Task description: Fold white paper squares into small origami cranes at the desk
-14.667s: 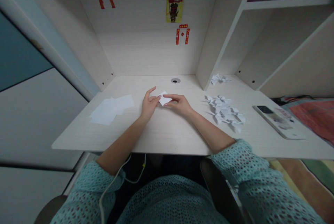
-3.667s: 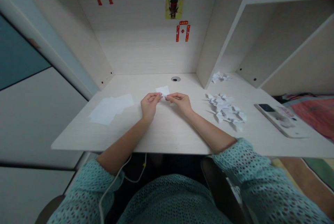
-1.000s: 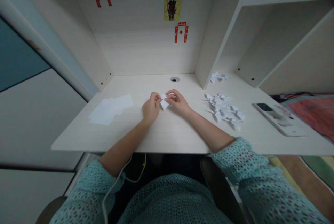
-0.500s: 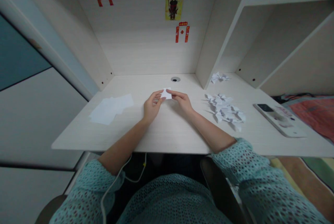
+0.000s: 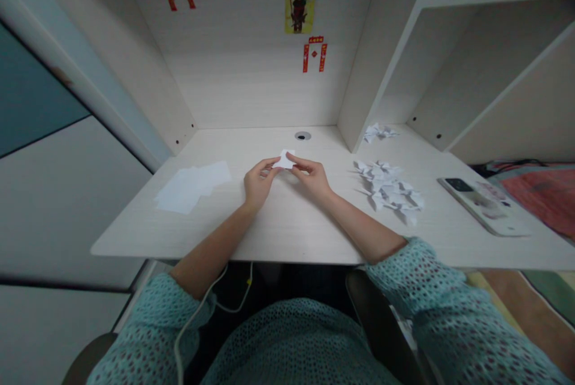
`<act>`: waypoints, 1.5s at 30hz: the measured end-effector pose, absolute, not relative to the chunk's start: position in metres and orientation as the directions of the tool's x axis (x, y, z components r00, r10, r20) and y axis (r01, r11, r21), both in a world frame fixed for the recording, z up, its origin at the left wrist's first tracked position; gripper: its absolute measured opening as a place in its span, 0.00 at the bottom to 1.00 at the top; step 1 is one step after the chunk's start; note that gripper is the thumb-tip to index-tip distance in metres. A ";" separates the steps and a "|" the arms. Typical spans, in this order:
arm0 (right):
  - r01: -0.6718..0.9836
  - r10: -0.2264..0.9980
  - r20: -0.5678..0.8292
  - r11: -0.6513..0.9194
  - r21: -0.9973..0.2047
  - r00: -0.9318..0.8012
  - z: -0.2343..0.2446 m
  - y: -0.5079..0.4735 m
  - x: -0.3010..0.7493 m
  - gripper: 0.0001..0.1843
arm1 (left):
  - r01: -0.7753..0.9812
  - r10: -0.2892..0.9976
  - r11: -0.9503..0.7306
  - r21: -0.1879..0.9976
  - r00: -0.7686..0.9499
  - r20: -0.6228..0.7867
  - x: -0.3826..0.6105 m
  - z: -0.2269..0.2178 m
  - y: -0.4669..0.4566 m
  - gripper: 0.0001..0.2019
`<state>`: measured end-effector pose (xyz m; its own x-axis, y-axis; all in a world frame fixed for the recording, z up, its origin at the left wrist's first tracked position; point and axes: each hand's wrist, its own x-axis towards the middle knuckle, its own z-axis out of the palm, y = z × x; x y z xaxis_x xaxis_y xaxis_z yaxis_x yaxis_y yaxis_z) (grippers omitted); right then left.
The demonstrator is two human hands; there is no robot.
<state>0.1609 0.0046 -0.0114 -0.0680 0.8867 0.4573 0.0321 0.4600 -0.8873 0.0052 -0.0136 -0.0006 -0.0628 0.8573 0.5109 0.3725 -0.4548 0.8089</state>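
Observation:
A small piece of folded white paper (image 5: 284, 160) is held between my two hands over the middle of the desk. My left hand (image 5: 259, 182) pinches its left side with thumb and fingers. On the right side, the thumb and fingers of my right hand (image 5: 313, 176) grip it. Flat white sheets of paper (image 5: 191, 186) lie overlapping to the left of my hands. To the right is a pile of folded paper pieces (image 5: 389, 187) with pointed shapes. The finer folds of the held piece are too small to make out.
A phone (image 5: 483, 205) lies at the right of the white desk (image 5: 287, 229). More folded paper (image 5: 380, 132) sits behind the upright divider (image 5: 381, 61). A round cable hole (image 5: 303, 136) is near the back wall. A white cable (image 5: 193, 319) hangs by my left sleeve.
My left hand has shifted slightly left, and the right thumb has moved to the lower edge of the paper. Both hands still hold it; the sheets and the pile are unchanged.

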 end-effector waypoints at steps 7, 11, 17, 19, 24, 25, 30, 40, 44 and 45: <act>-0.008 0.896 0.441 0.441 -0.897 -0.041 -0.012 0.005 0.163 0.16 | 0.323 0.864 -0.452 0.831 -0.073 0.498 0.005 0.003 -0.014 0.14; -0.045 0.901 0.425 0.422 -0.905 -0.085 -0.010 0.006 0.164 0.13 | 0.241 0.878 -0.443 0.863 -0.076 0.472 0.001 0.003 -0.011 0.10; -0.148 0.931 0.350 0.334 -0.931 -0.103 -0.009 0.011 0.167 0.11 | 0.087 0.920 -0.381 0.920 -0.056 0.387 -0.004 0.000 -0.006 0.07; -0.160 0.938 0.331 0.314 -0.936 -0.099 -0.009 0.012 0.167 0.10 | 0.079 0.923 -0.378 0.922 -0.040 0.382 -0.004 0.001 -0.006 0.06; -0.161 0.951 0.302 0.290 -0.943 -0.059 -0.009 0.013 0.167 0.11 | 0.047 0.928 -0.366 0.930 -0.063 0.368 0.000 0.002 -0.007 0.07; -0.166 0.953 0.300 0.288 -0.943 -0.051 -0.009 0.012 0.166 0.12 | 0.032 0.932 -0.352 0.935 -0.077 0.354 0.001 0.001 -0.007 0.07; -0.171 0.953 0.302 0.298 -0.939 -0.001 -0.008 0.006 0.160 0.13 | -0.021 0.947 -0.300 0.954 -0.127 0.295 0.006 -0.005 -0.006 0.09; -0.176 0.941 0.333 0.337 -0.925 0.056 -0.007 -0.002 0.153 0.11 | -0.091 0.969 -0.222 0.971 -0.130 0.209 0.008 -0.003 -0.009 0.12; -0.166 0.941 0.334 0.339 -0.926 0.056 -0.006 -0.004 0.153 0.12 | -0.163 0.976 -0.199 0.966 -0.118 0.181 0.007 -0.007 -0.007 0.14; -0.164 0.942 0.332 0.336 -0.927 0.053 -0.005 -0.005 0.153 0.12 | -0.175 0.978 -0.192 0.966 -0.116 0.174 0.007 -0.007 -0.006 0.15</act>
<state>0.1529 -0.0051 -0.0055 0.0533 0.9417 0.3321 -0.1637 0.3363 -0.9274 0.0069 -0.0060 -0.0073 -0.1159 0.9780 0.1736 -0.1755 -0.1922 0.9655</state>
